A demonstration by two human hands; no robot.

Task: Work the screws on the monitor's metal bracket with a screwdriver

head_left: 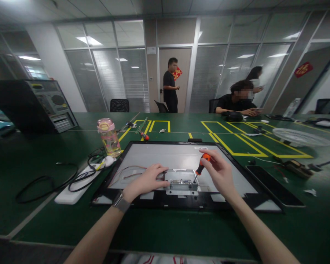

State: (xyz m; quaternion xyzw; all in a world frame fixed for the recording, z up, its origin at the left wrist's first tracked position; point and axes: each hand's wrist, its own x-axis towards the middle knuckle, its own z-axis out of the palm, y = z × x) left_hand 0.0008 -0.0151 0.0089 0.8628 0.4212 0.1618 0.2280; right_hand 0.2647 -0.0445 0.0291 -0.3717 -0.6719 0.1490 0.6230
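A flat monitor panel lies back-up on the green table, black frame around a pale metal back. Near its front edge sits a small metal shield box. My left hand rests flat on the panel with its fingertips against the box's left side, fingers spread. My right hand pinches an orange-and-black screwdriver, whose tip points down at the box's right end. Thin coloured wires run across the panel to the left of my left hand.
A pink-lidded bottle, black cables and a white strip lie to the left. A computer case stands far left. A dark panel, loose parts and a fan grille are on the right. Three people are at the back.
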